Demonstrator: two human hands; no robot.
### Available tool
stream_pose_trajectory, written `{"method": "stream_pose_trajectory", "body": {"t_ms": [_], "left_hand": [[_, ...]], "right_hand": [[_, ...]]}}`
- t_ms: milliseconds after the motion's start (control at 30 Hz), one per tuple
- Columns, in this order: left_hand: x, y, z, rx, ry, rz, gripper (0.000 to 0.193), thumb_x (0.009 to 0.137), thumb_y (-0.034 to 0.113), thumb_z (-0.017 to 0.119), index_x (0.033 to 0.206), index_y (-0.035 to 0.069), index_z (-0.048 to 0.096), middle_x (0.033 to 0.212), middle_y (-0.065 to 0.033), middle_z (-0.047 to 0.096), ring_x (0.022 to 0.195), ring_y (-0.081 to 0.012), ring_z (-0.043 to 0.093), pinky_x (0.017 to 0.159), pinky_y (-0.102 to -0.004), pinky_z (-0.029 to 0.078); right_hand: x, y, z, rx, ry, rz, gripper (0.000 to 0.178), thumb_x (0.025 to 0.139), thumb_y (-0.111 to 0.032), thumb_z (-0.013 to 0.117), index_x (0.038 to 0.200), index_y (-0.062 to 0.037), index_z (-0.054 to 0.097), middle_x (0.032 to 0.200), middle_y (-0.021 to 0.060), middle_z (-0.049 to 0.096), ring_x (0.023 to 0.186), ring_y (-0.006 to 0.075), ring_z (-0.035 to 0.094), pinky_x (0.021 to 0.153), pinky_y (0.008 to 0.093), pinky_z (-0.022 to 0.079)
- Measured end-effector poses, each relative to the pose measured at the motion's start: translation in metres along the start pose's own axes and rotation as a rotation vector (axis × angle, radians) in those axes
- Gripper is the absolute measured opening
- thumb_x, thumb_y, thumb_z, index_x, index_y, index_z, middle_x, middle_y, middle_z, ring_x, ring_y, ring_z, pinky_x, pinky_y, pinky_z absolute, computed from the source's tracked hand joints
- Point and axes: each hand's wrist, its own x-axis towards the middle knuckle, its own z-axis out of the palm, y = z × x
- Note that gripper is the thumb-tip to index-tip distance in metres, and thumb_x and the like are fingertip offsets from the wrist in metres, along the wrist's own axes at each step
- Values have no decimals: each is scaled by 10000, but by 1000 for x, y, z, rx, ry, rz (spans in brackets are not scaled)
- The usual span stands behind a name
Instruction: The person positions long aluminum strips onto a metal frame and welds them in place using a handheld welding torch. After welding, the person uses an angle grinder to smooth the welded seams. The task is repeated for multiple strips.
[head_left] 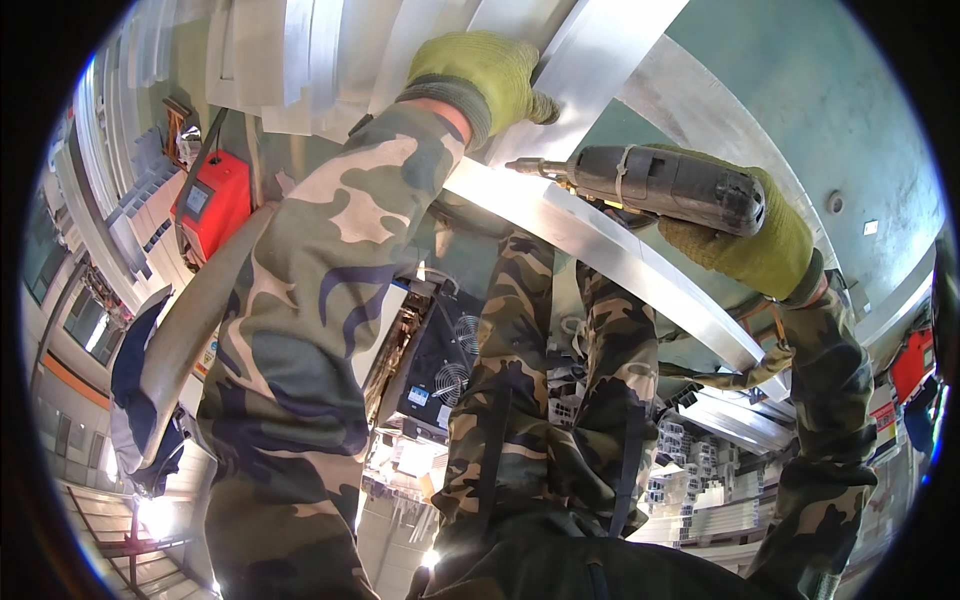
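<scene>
Outstretched, the left hand (478,80) touches the metal frame (605,60), its grip impossible to tell. The right hand (775,235) clasps a power drill (660,180) sideways, tip near the frame's corner

No wording or numbers legible. Small pale screen (197,199) on red machine (236,185), left of frame: content too small to read. Blue-and-white label (418,396) on black box (410,365) with round fan grilles, lower centre: print too small. Yellow-and-white label (207,355) below red machine: blurred. Red, yellow and white sign (884,424), far right: unreadable.
</scene>
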Motion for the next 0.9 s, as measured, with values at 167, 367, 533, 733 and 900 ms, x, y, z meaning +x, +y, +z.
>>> {"method": "stream_pose_trajectory", "body": {"t_ms": [167, 367, 533, 733, 900], "left_hand": [[2, 3, -4, -15, 42, 36, 646, 892, 612, 712, 1269, 88, 696, 1217, -122, 739, 1133, -319, 700, 966, -441, 555], [5, 1, 0, -2, 4, 14, 643, 891, 610, 712, 1263, 86, 697, 1202, -120, 743, 1125, -319, 704, 963, -446, 556], [2, 1, -1, 4, 21, 24, 636, 891, 612, 710, 1243, 83, 700, 1188, -123, 747, 1106, -316, 711, 958, -446, 556], [6, 0, -1, 9, -2, 21, 643, 897, 617, 698, 1258, 84, 692, 1187, -139, 746, 1095, -329, 711, 958, -453, 553], [6, 0, 0, 9, 3, 14, 654, 880, 630, 708, 1238, 83, 698, 1174, -141, 747, 1095, -335, 707, 957, -450, 550]], "right_hand": [[-2, -8, -5, -63, -12, -52, 312, 858, -152, 828, 1126, -24, 731, 946, 121, 776, 813, 218, 743, 758, 337, 589], [8, -15, 5, 36, 6, -154, 352, 857, -156, 829, 1165, -26, 718, 964, 134, 775, 830, 252, 753, 762, 350, 598], [6, -18, 5, 32, -11, -122, 363, 860, -166, 828, 1178, -30, 716, 985, 137, 777, 853, 259, 756, 773, 355, 601], [3, -12, -1, -109, -32, -106, 357, 866, -164, 823, 1178, -28, 717, 982, 133, 778, 848, 239, 754, 774, 345, 600], [5, -14, 2, 82, -41, -97, 371, 870, -153, 820, 1198, -22, 707, 1000, 129, 779, 852, 209, 750, 783, 340, 599]]}}
